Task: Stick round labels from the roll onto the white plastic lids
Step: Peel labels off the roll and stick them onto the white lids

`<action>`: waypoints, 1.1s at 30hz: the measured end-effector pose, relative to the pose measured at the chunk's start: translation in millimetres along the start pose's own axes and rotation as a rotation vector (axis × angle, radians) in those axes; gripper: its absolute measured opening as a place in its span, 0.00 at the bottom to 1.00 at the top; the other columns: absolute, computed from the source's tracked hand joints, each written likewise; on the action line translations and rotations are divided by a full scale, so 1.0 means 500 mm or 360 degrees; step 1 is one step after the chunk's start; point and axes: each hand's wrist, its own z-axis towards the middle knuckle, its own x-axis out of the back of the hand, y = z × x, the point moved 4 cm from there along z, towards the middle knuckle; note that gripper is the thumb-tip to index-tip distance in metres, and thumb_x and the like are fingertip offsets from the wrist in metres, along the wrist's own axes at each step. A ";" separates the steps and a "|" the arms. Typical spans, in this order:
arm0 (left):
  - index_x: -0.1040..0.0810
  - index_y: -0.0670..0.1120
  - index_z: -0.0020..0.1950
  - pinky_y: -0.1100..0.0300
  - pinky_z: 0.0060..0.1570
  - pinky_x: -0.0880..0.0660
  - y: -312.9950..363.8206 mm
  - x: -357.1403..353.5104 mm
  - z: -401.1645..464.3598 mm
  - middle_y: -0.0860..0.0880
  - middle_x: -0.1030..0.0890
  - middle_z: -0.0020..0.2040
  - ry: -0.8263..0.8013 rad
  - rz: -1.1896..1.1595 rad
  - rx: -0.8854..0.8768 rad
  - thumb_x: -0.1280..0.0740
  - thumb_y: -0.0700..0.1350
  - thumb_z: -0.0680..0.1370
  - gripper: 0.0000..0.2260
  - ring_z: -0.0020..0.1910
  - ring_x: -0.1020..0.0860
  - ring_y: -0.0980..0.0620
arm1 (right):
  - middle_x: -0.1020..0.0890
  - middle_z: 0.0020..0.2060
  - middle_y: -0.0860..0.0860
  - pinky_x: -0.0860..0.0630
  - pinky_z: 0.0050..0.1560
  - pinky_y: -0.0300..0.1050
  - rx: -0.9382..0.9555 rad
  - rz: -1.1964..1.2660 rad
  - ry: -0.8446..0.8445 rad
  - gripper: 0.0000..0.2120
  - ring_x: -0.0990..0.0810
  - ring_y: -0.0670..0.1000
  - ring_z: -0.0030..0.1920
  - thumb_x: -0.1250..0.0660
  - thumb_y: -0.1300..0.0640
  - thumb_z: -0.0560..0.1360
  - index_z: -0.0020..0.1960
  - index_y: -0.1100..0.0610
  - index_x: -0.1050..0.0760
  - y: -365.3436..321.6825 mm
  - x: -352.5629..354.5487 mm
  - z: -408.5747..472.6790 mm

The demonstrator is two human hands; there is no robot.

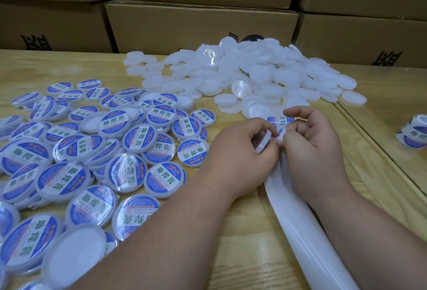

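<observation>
My left hand [240,151] grips a blank white plastic lid [263,140] on edge, near the middle of the wooden table [231,232]. My right hand [316,141] pinches a round blue-and-white label [280,122] at the end of the white backing strip [300,220], which trails toward me between my forearms. The label sits just above the lid, between both hands' fingertips. A heap of blank white lids [254,74] lies beyond my hands. Labelled lids [92,151] cover the table to the left.
A roll of labels [413,134] stands at the right edge, past a seam in the table. Stacked cardboard boxes [203,28] wall off the back. A dark round object [253,38] shows behind the lid heap.
</observation>
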 end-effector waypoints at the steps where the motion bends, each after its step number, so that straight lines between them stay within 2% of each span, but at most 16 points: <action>1: 0.20 0.56 0.49 0.62 0.39 0.25 0.000 0.000 0.000 0.58 0.19 0.40 0.0009 -0.0018 0.0002 0.30 0.51 0.76 0.03 0.39 0.22 0.60 | 0.26 0.31 0.51 0.29 0.33 0.38 0.0016 0.0015 -0.0016 0.18 0.27 0.47 0.31 0.41 0.61 0.65 0.50 0.46 0.25 0.000 -0.002 0.000; 5: 0.20 0.56 0.49 0.59 0.41 0.23 -0.001 0.002 0.002 0.57 0.18 0.41 0.0039 -0.0067 0.0018 0.30 0.49 0.76 0.03 0.40 0.22 0.60 | 0.23 0.35 0.50 0.27 0.34 0.36 0.0032 0.0058 -0.0094 0.19 0.25 0.48 0.34 0.40 0.62 0.66 0.52 0.45 0.25 0.002 -0.008 0.000; 8: 0.20 0.57 0.49 0.61 0.41 0.23 -0.004 0.004 0.003 0.58 0.18 0.43 0.0063 -0.0073 0.0031 0.31 0.50 0.76 0.03 0.43 0.21 0.61 | 0.21 0.36 0.47 0.27 0.34 0.36 0.0037 0.0073 -0.0127 0.18 0.24 0.47 0.34 0.39 0.62 0.67 0.52 0.44 0.24 0.005 -0.011 0.000; 14: 0.21 0.59 0.49 0.64 0.41 0.23 -0.007 0.007 0.004 0.62 0.19 0.45 0.0120 -0.0083 0.0058 0.33 0.55 0.74 0.05 0.45 0.21 0.64 | 0.18 0.44 0.52 0.22 0.40 0.38 0.0015 0.0129 -0.0177 0.16 0.20 0.48 0.40 0.36 0.61 0.68 0.53 0.48 0.24 0.005 -0.015 -0.002; 17: 0.20 0.58 0.48 0.67 0.38 0.25 -0.009 0.010 0.006 0.62 0.18 0.44 0.0179 -0.0101 0.0061 0.32 0.53 0.76 0.03 0.44 0.21 0.63 | 0.21 0.34 0.42 0.27 0.35 0.34 0.0007 0.0038 -0.0074 0.08 0.24 0.42 0.34 0.31 0.61 0.74 0.48 0.50 0.28 0.010 -0.010 0.003; 19: 0.20 0.58 0.48 0.69 0.37 0.26 -0.012 0.012 0.008 0.62 0.18 0.44 0.0213 -0.0135 0.0076 0.32 0.52 0.77 0.02 0.43 0.20 0.63 | 0.24 0.29 0.40 0.30 0.31 0.34 -0.0006 -0.0053 -0.0035 0.07 0.27 0.42 0.30 0.30 0.59 0.76 0.46 0.52 0.28 0.018 -0.007 0.008; 22: 0.20 0.58 0.49 0.64 0.40 0.22 -0.013 0.011 0.008 0.62 0.18 0.44 0.0210 -0.0137 0.0083 0.32 0.52 0.76 0.03 0.43 0.20 0.63 | 0.23 0.27 0.40 0.30 0.30 0.33 -0.0038 -0.0051 -0.0090 0.05 0.27 0.41 0.29 0.30 0.60 0.77 0.44 0.53 0.24 0.021 -0.008 0.009; 24: 0.20 0.58 0.49 0.63 0.41 0.22 -0.012 0.011 0.008 0.62 0.18 0.44 0.0208 -0.0136 0.0085 0.31 0.52 0.76 0.03 0.43 0.20 0.63 | 0.22 0.29 0.43 0.29 0.32 0.34 -0.0051 -0.0043 -0.0135 0.04 0.26 0.42 0.30 0.31 0.61 0.77 0.45 0.53 0.21 0.020 -0.010 0.010; 27: 0.21 0.59 0.48 0.68 0.37 0.25 -0.009 0.013 0.008 0.64 0.18 0.44 0.0215 -0.0133 0.0077 0.31 0.53 0.76 0.02 0.43 0.20 0.64 | 0.22 0.33 0.56 0.28 0.35 0.41 -0.0005 -0.0064 -0.0175 0.05 0.25 0.47 0.34 0.32 0.64 0.77 0.45 0.55 0.20 0.016 -0.013 0.010; 29: 0.21 0.58 0.47 0.67 0.38 0.24 -0.006 0.015 0.007 0.65 0.18 0.44 0.0215 -0.0146 0.0065 0.31 0.52 0.76 0.01 0.43 0.20 0.64 | 0.21 0.38 0.63 0.27 0.38 0.45 0.0008 -0.0022 -0.0183 0.04 0.25 0.50 0.36 0.31 0.63 0.77 0.45 0.56 0.20 0.011 -0.015 0.008; 31: 0.21 0.58 0.47 0.65 0.39 0.24 -0.003 0.015 0.005 0.64 0.18 0.44 0.0211 -0.0159 0.0053 0.31 0.53 0.76 0.02 0.43 0.20 0.63 | 0.22 0.40 0.65 0.27 0.39 0.47 0.0007 0.0005 -0.0171 0.03 0.25 0.51 0.37 0.32 0.59 0.73 0.44 0.56 0.20 0.008 -0.015 0.007; 33: 0.21 0.57 0.47 0.65 0.40 0.24 -0.002 0.015 0.004 0.64 0.18 0.45 0.0210 -0.0174 0.0054 0.31 0.53 0.75 0.03 0.43 0.20 0.63 | 0.22 0.39 0.66 0.28 0.38 0.46 -0.0009 0.0003 -0.0169 0.06 0.26 0.52 0.36 0.34 0.57 0.69 0.44 0.56 0.20 0.008 -0.015 0.007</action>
